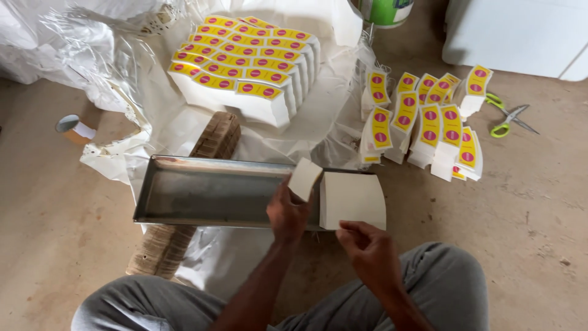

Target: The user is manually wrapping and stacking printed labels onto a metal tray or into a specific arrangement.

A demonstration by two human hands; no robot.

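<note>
My left hand (286,211) holds a small white paper piece (304,178) up over the right end of a long shallow metal tray (184,191). A stack of white curved paper blanks (353,199) lies in the tray's right end. My right hand (369,247) rests at the near edge of that stack, fingers curled on its bottom rim. Both forearms reach out over my grey trousers.
A big block of yellow-and-pink printed paper blanks (248,67) sits on white wrapping at the back. Smaller stacks of the same blanks (422,119) stand at the right. Green scissors (508,117) lie far right. A tape roll (70,127) is at the left. A brown cardboard bundle (184,202) runs under the tray.
</note>
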